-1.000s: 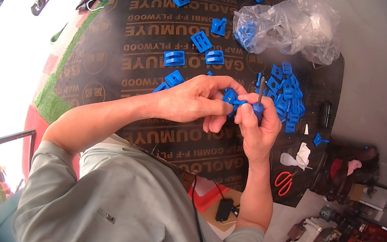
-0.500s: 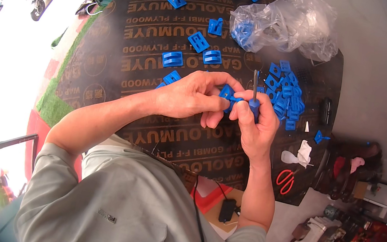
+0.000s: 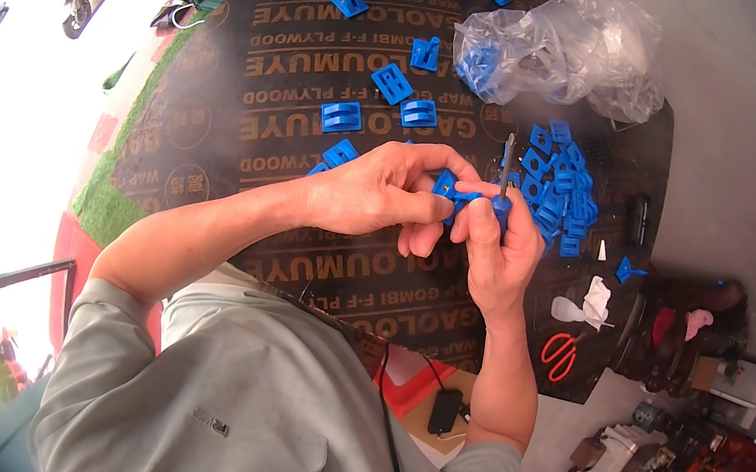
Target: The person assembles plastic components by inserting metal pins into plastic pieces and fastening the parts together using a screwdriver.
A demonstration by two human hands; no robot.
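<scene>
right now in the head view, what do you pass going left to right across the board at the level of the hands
bare dark board → left hand → small blue plastic part pinched between both hands → right hand gripping a blue-handled screwdriver → pile of blue parts → lone blue part by the board's right edge

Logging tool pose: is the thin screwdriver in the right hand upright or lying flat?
Upright: thin metal-shafted screwdriver sticks up out of the right hand.

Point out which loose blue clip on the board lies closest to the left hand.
The blue clip just above the left hand, almost touching its knuckles. The other loose clips lie farther up the board, clearly apart from the hand.
</scene>
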